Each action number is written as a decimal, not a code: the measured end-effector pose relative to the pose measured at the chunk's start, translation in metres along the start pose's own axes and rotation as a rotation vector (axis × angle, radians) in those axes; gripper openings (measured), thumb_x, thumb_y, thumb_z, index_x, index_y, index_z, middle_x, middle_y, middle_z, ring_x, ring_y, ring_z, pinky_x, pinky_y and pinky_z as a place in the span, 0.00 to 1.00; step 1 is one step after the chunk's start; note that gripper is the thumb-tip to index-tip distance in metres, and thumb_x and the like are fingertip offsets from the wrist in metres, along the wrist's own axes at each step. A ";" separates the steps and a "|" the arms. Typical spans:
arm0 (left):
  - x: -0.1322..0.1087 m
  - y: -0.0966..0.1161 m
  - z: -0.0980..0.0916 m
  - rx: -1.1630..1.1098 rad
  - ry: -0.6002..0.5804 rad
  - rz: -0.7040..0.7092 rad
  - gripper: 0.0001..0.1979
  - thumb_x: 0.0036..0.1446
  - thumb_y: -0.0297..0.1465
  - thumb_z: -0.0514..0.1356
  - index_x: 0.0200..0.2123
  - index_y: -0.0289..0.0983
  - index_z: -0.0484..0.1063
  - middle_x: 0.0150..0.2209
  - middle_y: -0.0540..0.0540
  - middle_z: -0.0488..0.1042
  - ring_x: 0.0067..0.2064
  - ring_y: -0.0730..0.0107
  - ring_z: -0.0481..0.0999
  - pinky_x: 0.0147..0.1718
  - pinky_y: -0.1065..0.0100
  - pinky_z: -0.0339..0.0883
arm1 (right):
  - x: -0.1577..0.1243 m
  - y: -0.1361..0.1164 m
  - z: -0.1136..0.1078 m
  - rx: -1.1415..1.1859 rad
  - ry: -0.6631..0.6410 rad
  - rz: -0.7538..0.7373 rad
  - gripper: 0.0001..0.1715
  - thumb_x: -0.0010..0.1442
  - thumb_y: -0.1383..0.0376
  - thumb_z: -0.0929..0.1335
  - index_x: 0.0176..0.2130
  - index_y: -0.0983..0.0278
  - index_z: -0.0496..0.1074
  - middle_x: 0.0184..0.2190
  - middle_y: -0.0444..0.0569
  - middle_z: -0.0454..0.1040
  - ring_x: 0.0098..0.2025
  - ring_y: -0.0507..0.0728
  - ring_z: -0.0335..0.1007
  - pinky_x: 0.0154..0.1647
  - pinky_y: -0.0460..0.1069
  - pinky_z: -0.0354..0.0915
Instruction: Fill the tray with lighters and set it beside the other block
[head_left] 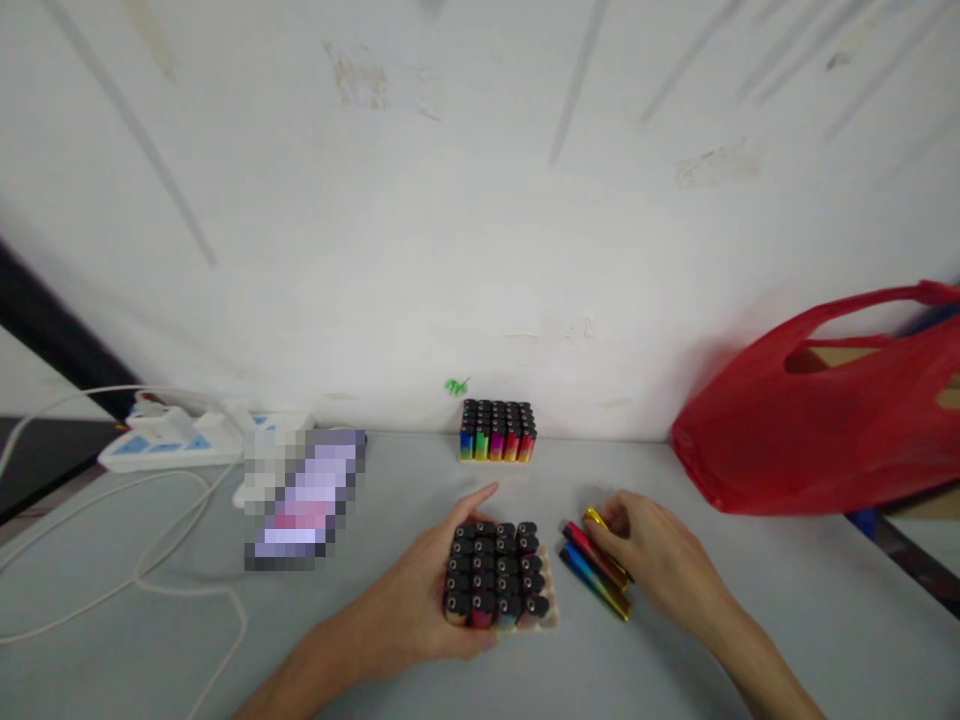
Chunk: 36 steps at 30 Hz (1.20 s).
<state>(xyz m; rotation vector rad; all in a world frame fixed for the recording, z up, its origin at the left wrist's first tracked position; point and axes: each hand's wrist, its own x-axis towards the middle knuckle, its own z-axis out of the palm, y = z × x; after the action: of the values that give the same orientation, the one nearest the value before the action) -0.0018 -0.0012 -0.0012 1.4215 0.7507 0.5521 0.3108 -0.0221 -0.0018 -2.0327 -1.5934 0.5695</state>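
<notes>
My left hand (416, 600) grips a tray of black-capped, rainbow-coloured lighters (499, 578) from its left side, on the grey table. My right hand (660, 560) rests just right of the tray, its fingers on a few loose rainbow lighters (596, 570) lying flat on the table. A second full tray of lighters (497, 431) stands further back against the white wall.
A red plastic bag (817, 420) over a cardboard box sits at the right. A white power strip (187, 440) with cables (150, 570) lies at the left, next to a blurred-out object (304, 498). The grey table (787, 600) meets the wall at the back.
</notes>
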 end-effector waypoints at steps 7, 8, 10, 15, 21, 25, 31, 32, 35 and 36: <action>0.001 0.000 0.000 0.005 -0.018 0.021 0.62 0.49 0.22 0.75 0.79 0.52 0.46 0.65 0.39 0.69 0.40 0.69 0.80 0.39 0.66 0.76 | 0.008 -0.010 -0.002 0.407 0.054 -0.047 0.37 0.66 0.42 0.70 0.60 0.66 0.71 0.28 0.46 0.79 0.31 0.62 0.74 0.33 0.54 0.65; 0.001 -0.001 0.001 0.007 -0.016 0.025 0.62 0.49 0.22 0.74 0.79 0.52 0.46 0.65 0.39 0.69 0.40 0.69 0.81 0.39 0.67 0.76 | 0.008 -0.012 -0.004 0.467 0.048 -0.039 0.41 0.66 0.42 0.70 0.64 0.67 0.68 0.28 0.46 0.79 0.32 0.62 0.74 0.33 0.54 0.67; 0.000 -0.002 0.001 0.002 -0.008 0.025 0.63 0.49 0.22 0.74 0.80 0.53 0.44 0.66 0.38 0.68 0.41 0.67 0.81 0.38 0.67 0.76 | 0.006 -0.015 -0.006 0.639 0.011 0.012 0.44 0.64 0.43 0.74 0.65 0.68 0.69 0.31 0.49 0.82 0.35 0.62 0.77 0.37 0.54 0.70; -0.001 -0.004 -0.002 0.023 -0.041 0.046 0.66 0.50 0.24 0.75 0.80 0.56 0.38 0.67 0.39 0.67 0.43 0.65 0.83 0.43 0.62 0.79 | 0.000 -0.025 -0.008 1.156 -0.184 0.253 0.28 0.62 0.58 0.80 0.58 0.66 0.80 0.48 0.56 0.87 0.43 0.58 0.83 0.43 0.50 0.77; -0.003 0.007 -0.004 0.220 0.080 0.287 0.63 0.50 0.32 0.79 0.80 0.50 0.46 0.72 0.37 0.66 0.71 0.41 0.70 0.70 0.43 0.66 | -0.005 -0.036 -0.006 1.324 -0.339 0.337 0.22 0.65 0.64 0.78 0.57 0.66 0.82 0.45 0.57 0.88 0.40 0.58 0.87 0.41 0.47 0.79; -0.006 0.015 -0.004 0.543 0.130 0.443 0.50 0.57 0.31 0.75 0.77 0.52 0.57 0.77 0.41 0.61 0.77 0.39 0.60 0.77 0.38 0.51 | -0.007 -0.041 0.000 1.391 -0.377 0.331 0.17 0.61 0.65 0.82 0.48 0.69 0.84 0.44 0.59 0.88 0.42 0.57 0.87 0.40 0.44 0.78; -0.008 0.014 -0.001 0.810 0.064 0.593 0.43 0.60 0.25 0.66 0.76 0.52 0.61 0.79 0.46 0.61 0.79 0.41 0.59 0.76 0.39 0.56 | -0.010 -0.043 0.002 1.453 -0.395 0.327 0.18 0.54 0.67 0.86 0.41 0.64 0.82 0.40 0.50 0.86 0.39 0.54 0.84 0.38 0.43 0.77; -0.008 0.014 0.000 0.829 0.062 0.595 0.44 0.59 0.24 0.66 0.76 0.52 0.61 0.78 0.46 0.63 0.78 0.42 0.60 0.76 0.40 0.57 | -0.011 -0.044 0.001 1.440 -0.415 0.304 0.20 0.55 0.66 0.86 0.46 0.64 0.83 0.40 0.50 0.86 0.39 0.53 0.84 0.38 0.43 0.76; -0.007 0.013 0.000 0.852 0.077 0.600 0.42 0.60 0.25 0.66 0.76 0.52 0.63 0.77 0.46 0.66 0.77 0.43 0.63 0.76 0.42 0.59 | -0.015 -0.048 -0.004 1.359 -0.534 0.171 0.25 0.61 0.59 0.83 0.54 0.65 0.83 0.37 0.48 0.83 0.34 0.50 0.78 0.35 0.41 0.73; -0.007 0.013 0.001 0.850 0.079 0.604 0.41 0.61 0.26 0.66 0.75 0.52 0.63 0.76 0.47 0.66 0.77 0.44 0.64 0.75 0.42 0.60 | -0.016 -0.050 -0.005 1.324 -0.583 0.123 0.24 0.63 0.57 0.82 0.54 0.66 0.83 0.36 0.48 0.81 0.32 0.49 0.76 0.33 0.41 0.71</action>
<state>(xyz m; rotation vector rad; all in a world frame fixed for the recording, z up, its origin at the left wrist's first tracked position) -0.0046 -0.0053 0.0123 2.4670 0.6320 0.7984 0.2721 -0.0289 0.0332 -0.9461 -0.8197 1.7711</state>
